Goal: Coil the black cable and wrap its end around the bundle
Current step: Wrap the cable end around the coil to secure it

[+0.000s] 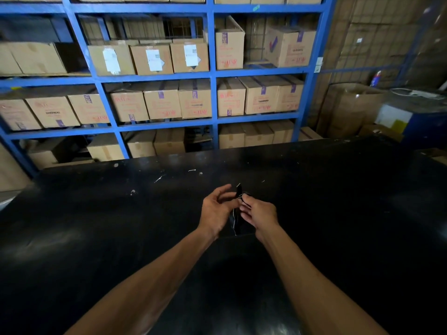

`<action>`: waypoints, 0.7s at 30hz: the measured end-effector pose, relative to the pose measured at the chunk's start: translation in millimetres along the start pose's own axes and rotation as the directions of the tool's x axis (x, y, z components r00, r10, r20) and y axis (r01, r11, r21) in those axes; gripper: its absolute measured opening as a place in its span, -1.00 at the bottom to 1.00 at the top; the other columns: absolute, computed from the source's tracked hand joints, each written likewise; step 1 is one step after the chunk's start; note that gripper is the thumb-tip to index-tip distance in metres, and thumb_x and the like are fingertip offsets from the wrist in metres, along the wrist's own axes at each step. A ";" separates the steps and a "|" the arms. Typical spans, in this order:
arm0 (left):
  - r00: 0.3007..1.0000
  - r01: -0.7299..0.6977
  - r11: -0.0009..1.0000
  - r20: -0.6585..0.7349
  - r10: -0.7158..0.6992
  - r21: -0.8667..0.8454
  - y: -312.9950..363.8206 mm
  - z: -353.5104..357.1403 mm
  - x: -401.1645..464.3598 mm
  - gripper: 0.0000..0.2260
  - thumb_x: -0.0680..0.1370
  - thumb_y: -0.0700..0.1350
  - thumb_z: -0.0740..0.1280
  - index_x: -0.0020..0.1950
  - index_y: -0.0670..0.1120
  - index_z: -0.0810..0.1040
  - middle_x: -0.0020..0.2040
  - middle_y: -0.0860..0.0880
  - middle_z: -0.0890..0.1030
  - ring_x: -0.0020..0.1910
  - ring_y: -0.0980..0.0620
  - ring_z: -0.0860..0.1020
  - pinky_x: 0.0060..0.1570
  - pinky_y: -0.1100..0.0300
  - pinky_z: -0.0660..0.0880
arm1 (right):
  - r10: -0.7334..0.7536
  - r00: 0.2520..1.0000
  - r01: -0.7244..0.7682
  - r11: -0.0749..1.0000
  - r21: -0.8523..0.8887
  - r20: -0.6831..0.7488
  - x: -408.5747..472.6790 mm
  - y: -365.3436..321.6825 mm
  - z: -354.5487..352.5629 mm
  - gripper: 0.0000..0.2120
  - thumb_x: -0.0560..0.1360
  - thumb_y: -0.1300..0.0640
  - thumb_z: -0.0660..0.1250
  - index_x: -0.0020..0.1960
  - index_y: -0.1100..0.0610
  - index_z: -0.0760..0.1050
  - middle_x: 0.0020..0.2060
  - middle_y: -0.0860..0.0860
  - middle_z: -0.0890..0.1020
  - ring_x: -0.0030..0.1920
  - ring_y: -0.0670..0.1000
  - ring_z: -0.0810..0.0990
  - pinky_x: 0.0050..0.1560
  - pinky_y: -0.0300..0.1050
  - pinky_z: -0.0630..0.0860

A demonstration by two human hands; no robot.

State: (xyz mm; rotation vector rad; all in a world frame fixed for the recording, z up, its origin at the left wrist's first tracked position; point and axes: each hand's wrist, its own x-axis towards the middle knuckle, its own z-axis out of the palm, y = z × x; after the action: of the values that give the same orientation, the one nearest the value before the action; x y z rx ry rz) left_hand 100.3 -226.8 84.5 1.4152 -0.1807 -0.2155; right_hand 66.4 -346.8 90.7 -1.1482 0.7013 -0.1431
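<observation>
Hidden: the cable (235,220) is black against a black table (96,238), so its outline is mostly lost; only thin pale glints along its strands show. How many loops the bundle has cannot be told. Its lower end is hard to make out.
Cable: held upright above the table, between the two hands, its top poking up past the fingertips.
Left hand (216,210): fingers curled loosely beside the bundle, thumb side toward it; whether they actually grip it cannot be told.
Right hand (260,213): fingers pinched on a thin strand of the cable at the bundle's upper part.
Surface: dark table, scuffed, with small white flecks.
Room: blue shelves (212,76) behind, stacked with cardboard boxes (151,59).
Count: two hands, one cable.
</observation>
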 end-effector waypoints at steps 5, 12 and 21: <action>0.995 -0.095 0.974 -0.013 0.099 0.208 -8.1 -8.5 -1.4 -0.83 0.47 -0.33 0.49 0.01 -0.15 0.74 -0.04 -0.09 0.74 -0.03 -0.01 0.71 0.00 0.23 0.61 | 0.053 0.997 -0.037 0.953 -0.300 0.047 -0.6 -11.2 -9.2 -0.79 0.49 0.09 0.52 -0.10 0.26 0.68 -0.28 0.10 0.75 -0.39 -0.06 0.68 -0.43 -0.22 0.60; 0.999 -0.030 0.986 -0.004 0.031 0.165 -10.7 -7.3 -7.8 -0.78 0.45 -0.35 0.46 -0.12 -0.04 0.77 -0.15 -0.05 0.75 -0.16 0.04 0.71 -0.15 0.30 0.58 | -0.173 0.981 0.192 0.800 -0.569 0.087 1.6 -33.5 -10.7 -0.85 0.47 0.33 0.50 -0.15 0.14 0.58 -0.29 0.16 0.73 -0.37 0.00 0.74 -0.33 -0.13 0.69; 0.985 0.169 0.985 -0.017 -0.169 0.034 15.5 -11.6 2.7 -0.87 0.44 -0.40 0.41 -0.13 -0.24 0.74 -0.38 -0.12 0.66 -0.42 0.06 0.58 -0.33 0.26 0.56 | -0.419 0.746 0.636 0.217 -0.740 0.518 -5.2 -41.1 -22.2 -0.78 0.46 0.21 0.51 0.10 0.12 0.71 -0.17 -0.02 0.76 -0.18 -0.14 0.68 -0.18 -0.41 0.53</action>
State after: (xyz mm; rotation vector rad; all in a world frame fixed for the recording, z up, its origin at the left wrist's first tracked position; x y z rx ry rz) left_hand 106.4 -214.2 98.1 1.4675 -0.0522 -0.3435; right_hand 59.4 -379.4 123.8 -2.4453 0.0621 -0.2404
